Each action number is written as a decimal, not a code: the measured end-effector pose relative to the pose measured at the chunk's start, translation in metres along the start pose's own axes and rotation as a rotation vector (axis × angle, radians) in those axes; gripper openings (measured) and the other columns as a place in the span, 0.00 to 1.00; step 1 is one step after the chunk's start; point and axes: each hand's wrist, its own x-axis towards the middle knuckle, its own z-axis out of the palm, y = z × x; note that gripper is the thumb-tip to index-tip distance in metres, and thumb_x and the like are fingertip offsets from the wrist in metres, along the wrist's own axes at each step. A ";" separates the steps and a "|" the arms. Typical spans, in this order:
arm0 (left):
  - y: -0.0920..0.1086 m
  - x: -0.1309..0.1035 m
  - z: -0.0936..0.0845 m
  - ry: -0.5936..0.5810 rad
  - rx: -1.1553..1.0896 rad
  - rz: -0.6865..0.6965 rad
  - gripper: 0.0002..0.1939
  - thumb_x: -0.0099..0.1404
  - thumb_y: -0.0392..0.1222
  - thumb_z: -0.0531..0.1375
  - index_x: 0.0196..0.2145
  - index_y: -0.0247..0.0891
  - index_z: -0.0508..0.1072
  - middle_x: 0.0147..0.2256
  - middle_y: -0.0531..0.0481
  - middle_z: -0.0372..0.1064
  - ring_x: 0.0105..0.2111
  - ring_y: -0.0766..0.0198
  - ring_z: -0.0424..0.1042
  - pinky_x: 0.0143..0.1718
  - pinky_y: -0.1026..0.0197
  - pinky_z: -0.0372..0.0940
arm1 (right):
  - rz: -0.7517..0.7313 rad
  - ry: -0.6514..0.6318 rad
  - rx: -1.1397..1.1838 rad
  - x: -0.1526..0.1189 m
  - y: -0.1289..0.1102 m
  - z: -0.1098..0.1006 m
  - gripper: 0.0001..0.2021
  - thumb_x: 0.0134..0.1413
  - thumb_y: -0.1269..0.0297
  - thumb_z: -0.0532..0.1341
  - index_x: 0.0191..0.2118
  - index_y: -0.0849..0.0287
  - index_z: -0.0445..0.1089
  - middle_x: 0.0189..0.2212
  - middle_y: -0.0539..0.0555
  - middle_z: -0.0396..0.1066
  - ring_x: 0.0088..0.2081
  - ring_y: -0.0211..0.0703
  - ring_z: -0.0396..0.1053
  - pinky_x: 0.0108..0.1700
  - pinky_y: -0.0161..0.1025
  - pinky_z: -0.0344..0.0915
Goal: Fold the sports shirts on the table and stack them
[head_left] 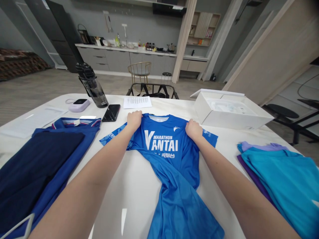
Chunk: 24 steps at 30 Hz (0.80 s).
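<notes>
A blue T-shirt (163,146) with white lettering reading "MARATHON YANTAI" lies front up on the white table (119,196). Its collar points away from me, and the lower body is bunched and twisted toward the near right. My left hand (134,120) is closed on the shirt's left shoulder, beside the collar. On the opposite shoulder, my right hand (193,129) grips the fabric in the same way. Both short sleeves spread outward past my hands. Fingertips of both hands are partly hidden by the cloth and knuckles.
Folded dark blue clothes (37,159) lie at left, teal and purple clothes (281,169) at right. Along the far side are a phone (111,113), water bottle (93,88), lilac device (79,105), printed paper (137,102) and open white box (231,113). A black chair (152,91) stands beyond.
</notes>
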 end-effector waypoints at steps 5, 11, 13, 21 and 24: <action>0.016 -0.007 -0.005 0.092 -0.052 -0.055 0.18 0.73 0.40 0.48 0.56 0.35 0.68 0.51 0.33 0.71 0.52 0.44 0.69 0.53 0.44 0.58 | 0.018 0.044 0.015 0.006 0.002 0.002 0.18 0.71 0.61 0.46 0.53 0.66 0.66 0.49 0.71 0.71 0.53 0.62 0.69 0.51 0.52 0.64; 0.038 -0.052 -0.021 0.108 -0.126 0.203 0.17 0.73 0.40 0.51 0.55 0.38 0.69 0.54 0.39 0.69 0.54 0.49 0.68 0.55 0.46 0.58 | -0.101 0.102 0.093 -0.023 -0.003 -0.014 0.19 0.70 0.55 0.49 0.56 0.61 0.66 0.53 0.68 0.70 0.56 0.62 0.65 0.55 0.57 0.61; 0.047 -0.070 -0.027 0.071 -0.178 0.310 0.16 0.72 0.39 0.52 0.53 0.39 0.72 0.53 0.41 0.70 0.54 0.51 0.69 0.55 0.48 0.60 | -0.224 0.115 0.139 -0.044 -0.008 -0.019 0.19 0.70 0.54 0.51 0.58 0.58 0.66 0.56 0.65 0.69 0.57 0.59 0.65 0.57 0.58 0.60; 0.094 -0.165 -0.040 -0.075 -0.367 0.667 0.14 0.73 0.42 0.53 0.46 0.38 0.78 0.49 0.44 0.74 0.50 0.58 0.73 0.55 0.56 0.64 | -0.526 -0.088 0.256 -0.145 -0.016 -0.024 0.20 0.66 0.54 0.58 0.60 0.51 0.68 0.66 0.59 0.61 0.66 0.57 0.56 0.64 0.70 0.48; 0.103 -0.205 -0.045 -0.128 -0.416 0.714 0.16 0.74 0.48 0.53 0.50 0.40 0.76 0.53 0.44 0.73 0.54 0.57 0.71 0.57 0.55 0.63 | -0.530 -0.115 0.273 -0.177 -0.010 -0.026 0.20 0.67 0.55 0.57 0.62 0.51 0.67 0.67 0.60 0.59 0.68 0.58 0.55 0.65 0.71 0.48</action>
